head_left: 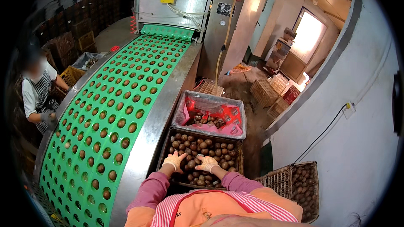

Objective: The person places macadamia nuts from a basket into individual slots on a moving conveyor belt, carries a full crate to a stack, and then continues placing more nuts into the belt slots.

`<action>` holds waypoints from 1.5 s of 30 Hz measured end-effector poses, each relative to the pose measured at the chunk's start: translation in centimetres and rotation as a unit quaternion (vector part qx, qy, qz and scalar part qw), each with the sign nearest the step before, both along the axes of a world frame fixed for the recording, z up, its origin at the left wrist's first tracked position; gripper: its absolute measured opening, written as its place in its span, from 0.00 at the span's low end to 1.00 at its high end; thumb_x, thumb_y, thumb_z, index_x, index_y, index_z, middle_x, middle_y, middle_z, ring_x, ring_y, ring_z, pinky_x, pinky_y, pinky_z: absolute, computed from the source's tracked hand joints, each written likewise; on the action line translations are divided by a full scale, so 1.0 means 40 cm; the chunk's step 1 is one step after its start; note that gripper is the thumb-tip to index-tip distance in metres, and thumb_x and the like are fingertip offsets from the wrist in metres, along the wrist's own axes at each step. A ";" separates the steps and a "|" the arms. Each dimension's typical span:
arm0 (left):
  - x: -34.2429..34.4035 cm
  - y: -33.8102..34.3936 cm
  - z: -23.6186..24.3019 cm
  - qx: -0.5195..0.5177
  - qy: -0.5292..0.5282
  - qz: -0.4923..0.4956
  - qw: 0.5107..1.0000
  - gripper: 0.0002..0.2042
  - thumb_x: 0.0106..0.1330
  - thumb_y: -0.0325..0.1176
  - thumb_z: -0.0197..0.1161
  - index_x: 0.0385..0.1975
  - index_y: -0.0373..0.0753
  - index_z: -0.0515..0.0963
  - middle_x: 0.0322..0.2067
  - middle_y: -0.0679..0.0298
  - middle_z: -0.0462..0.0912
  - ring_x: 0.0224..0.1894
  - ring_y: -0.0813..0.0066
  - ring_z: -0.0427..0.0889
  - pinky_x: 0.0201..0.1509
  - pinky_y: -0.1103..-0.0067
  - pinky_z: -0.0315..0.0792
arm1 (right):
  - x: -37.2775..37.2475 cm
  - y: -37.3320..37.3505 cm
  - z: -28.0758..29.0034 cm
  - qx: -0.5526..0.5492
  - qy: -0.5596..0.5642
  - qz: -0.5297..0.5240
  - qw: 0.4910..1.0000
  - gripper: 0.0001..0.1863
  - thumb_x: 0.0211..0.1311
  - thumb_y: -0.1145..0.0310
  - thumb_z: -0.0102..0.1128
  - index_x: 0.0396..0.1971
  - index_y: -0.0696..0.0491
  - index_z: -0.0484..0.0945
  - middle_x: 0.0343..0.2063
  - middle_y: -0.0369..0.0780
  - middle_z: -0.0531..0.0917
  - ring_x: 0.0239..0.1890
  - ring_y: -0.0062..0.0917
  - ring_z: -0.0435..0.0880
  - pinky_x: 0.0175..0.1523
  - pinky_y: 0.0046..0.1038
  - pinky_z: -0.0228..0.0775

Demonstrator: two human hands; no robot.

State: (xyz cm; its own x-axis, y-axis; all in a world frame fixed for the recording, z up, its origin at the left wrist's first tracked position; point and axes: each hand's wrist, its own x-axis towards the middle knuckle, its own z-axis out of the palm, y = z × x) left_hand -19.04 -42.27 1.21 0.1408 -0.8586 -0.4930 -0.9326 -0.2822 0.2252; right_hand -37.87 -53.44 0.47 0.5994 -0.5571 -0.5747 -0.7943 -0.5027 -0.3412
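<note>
Brown, roundish, fruit-like pieces (219,151) fill a dark crate (241,159) right in front of me. My left hand (173,161), in a pale glove, rests on the pieces at the crate's left side with its fingers spread. Opposite it, my right hand (206,164) lies on the same heap, fingers apart and pointing left. Some pieces lie between the two hands; what is under the palms is hidden. Left of the crate runs a green conveyor (122,84) with rows of round holes. Most holes hold one brown piece, while several near the lower left look unfilled.
A plastic-lined bin (242,120) with pink-red netting stands beyond the crate. A metal rail (147,143) edges the conveyor, which meets a steel machine (185,4). Across it stands a co-worker (38,88). At right are a filled crate (305,189) and a wall cable (324,136).
</note>
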 end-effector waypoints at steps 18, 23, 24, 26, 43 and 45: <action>0.010 0.055 -0.034 0.048 0.035 -0.012 0.998 0.59 0.43 0.57 0.76 0.73 0.56 0.42 0.63 0.45 0.63 0.63 0.44 0.66 0.66 0.60 0.63 | 0.012 0.005 -0.103 0.276 -0.075 -0.159 0.945 0.49 0.50 0.52 0.69 0.71 0.46 0.55 0.67 0.46 0.65 0.68 0.38 0.63 0.66 0.33 0.59; 0.013 0.085 -0.017 0.031 0.129 0.032 0.991 0.60 0.41 0.50 0.80 0.73 0.57 0.42 0.67 0.45 0.53 0.67 0.44 0.59 0.67 0.59 0.63 | 0.015 0.053 -0.063 0.397 -0.110 -0.321 0.853 0.52 0.53 0.44 0.67 0.73 0.37 0.46 0.73 0.39 0.47 0.74 0.39 0.43 0.61 0.61 0.60; 0.013 0.092 -0.026 0.005 0.168 0.038 0.985 0.60 0.41 0.49 0.80 0.73 0.57 0.43 0.68 0.45 0.51 0.67 0.43 0.60 0.66 0.60 0.64 | 0.016 0.073 -0.059 0.422 -0.141 -0.355 0.822 0.51 0.53 0.44 0.67 0.73 0.37 0.47 0.73 0.38 0.47 0.74 0.38 0.43 0.63 0.59 0.59; 0.012 0.100 -0.072 -0.040 0.222 0.050 0.973 0.60 0.39 0.46 0.81 0.73 0.55 0.45 0.69 0.44 0.47 0.65 0.42 0.64 0.65 0.61 0.66 | 0.025 0.103 -0.049 0.446 -0.171 -0.387 0.789 0.51 0.53 0.43 0.68 0.72 0.37 0.48 0.73 0.37 0.47 0.74 0.38 0.44 0.65 0.57 0.57; 0.052 0.077 -0.142 0.007 0.326 0.063 0.943 0.66 0.33 0.54 0.82 0.73 0.43 0.44 0.69 0.36 0.47 0.70 0.42 0.54 0.70 0.65 0.59 | 0.059 0.146 -0.138 0.453 -0.211 -0.456 0.737 0.36 0.60 0.38 0.54 0.66 0.37 0.63 0.68 0.31 0.62 0.70 0.31 0.54 0.63 0.57 0.49; 0.070 0.090 -0.113 0.014 0.374 0.105 0.921 0.65 0.33 0.50 0.83 0.73 0.45 0.44 0.67 0.38 0.52 0.68 0.42 0.59 0.68 0.65 0.62 | 0.117 0.191 -0.058 0.334 -0.203 -0.526 0.755 0.34 0.62 0.46 0.57 0.66 0.42 0.64 0.63 0.35 0.67 0.66 0.32 0.61 0.63 0.52 0.56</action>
State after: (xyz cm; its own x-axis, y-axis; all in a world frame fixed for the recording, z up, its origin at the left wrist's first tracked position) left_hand -16.25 -38.69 -3.29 -0.0872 -0.8364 -0.5411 -0.4432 -0.4539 0.7730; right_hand -33.17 -45.79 -1.85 0.2286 -0.5155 -0.8258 -0.3958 0.7258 -0.5627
